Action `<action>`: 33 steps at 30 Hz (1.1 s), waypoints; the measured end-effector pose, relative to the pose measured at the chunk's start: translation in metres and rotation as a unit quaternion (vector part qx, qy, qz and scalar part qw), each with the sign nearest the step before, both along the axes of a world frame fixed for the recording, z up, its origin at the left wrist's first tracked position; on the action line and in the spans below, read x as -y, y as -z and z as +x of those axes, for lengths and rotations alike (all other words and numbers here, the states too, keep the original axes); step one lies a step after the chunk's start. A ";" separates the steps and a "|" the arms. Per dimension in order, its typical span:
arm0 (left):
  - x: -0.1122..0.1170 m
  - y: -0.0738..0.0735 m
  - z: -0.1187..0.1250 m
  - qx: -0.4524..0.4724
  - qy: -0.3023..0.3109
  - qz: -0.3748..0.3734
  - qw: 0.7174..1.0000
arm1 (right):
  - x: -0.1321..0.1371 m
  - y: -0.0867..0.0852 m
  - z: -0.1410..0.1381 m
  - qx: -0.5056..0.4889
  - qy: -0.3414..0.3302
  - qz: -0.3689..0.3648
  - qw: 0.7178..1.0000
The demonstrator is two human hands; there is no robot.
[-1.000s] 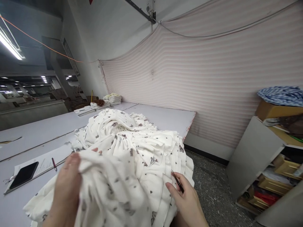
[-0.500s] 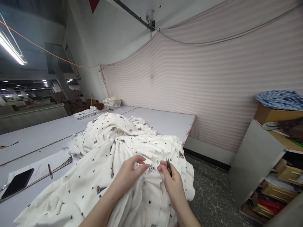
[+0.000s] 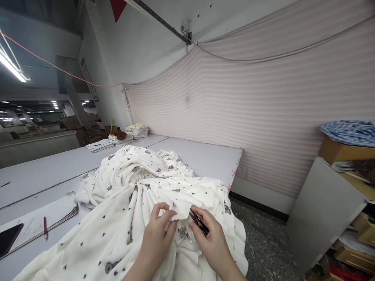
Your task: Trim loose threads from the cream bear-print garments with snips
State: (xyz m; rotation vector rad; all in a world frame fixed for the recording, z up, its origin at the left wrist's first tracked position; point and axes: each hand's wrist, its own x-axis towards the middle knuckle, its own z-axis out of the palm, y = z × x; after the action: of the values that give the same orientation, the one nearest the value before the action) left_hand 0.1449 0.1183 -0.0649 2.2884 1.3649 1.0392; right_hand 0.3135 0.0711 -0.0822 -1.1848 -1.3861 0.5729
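Observation:
A heap of white fabric [image 3: 123, 203] printed with small dark motifs lies on the pale grey table [image 3: 205, 156]. My left hand [image 3: 156, 238] pinches a fold of this fabric between thumb and fingers. Just to its right, my right hand [image 3: 209, 242] grips small dark thread snips [image 3: 198, 221], whose tips point at the pinched fold. The two hands are close together near the table's front right corner.
A clipboard with paper [image 3: 38, 224], a red pen [image 3: 45, 227] and a black phone [image 3: 7, 244] lie at the left. Stacks of folded cloth [image 3: 136, 131] sit at the far end. A shelf unit [image 3: 336, 210] with boxes stands on the right, by a striped curtain wall.
My left hand moved from the raised bundle at the left to the middle and pinched a fold. My right hand brought the snips up to that fold. The fabric settled lower.

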 end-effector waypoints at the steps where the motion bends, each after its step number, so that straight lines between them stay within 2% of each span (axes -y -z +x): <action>1: 0.001 0.003 -0.003 0.006 -0.003 0.021 1.000 | -0.001 -0.002 -0.001 0.000 0.000 0.007 1.000; 5: 0.003 0.009 -0.012 0.021 0.026 0.090 0.995 | 0.002 -0.010 -0.005 0.013 0.008 0.004 1.000; 11: 0.008 0.014 -0.018 0.015 0.050 0.150 0.987 | 0.009 -0.023 -0.005 0.101 -0.024 -0.063 0.993; 15: 0.009 0.015 -0.019 -0.010 0.047 0.165 0.985 | 0.010 -0.029 -0.003 0.109 -0.066 -0.082 0.988; 20: 0.010 0.016 -0.019 -0.018 0.051 0.183 0.982 | 0.014 -0.029 -0.003 0.126 -0.022 -0.044 0.991; 25: 0.012 0.015 -0.016 -0.018 0.067 0.180 0.981 | 0.015 -0.030 -0.007 0.196 -0.015 -0.039 0.980; 33: 0.013 0.010 -0.013 0.006 0.069 0.162 0.984 | 0.017 -0.028 -0.004 0.197 0.004 -0.023 0.980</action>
State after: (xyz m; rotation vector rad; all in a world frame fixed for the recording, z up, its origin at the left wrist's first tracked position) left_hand 0.1324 0.1056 -0.0748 2.5547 1.0797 1.3068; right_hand 0.3097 0.0539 -0.0544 -1.3918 -1.7073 0.3756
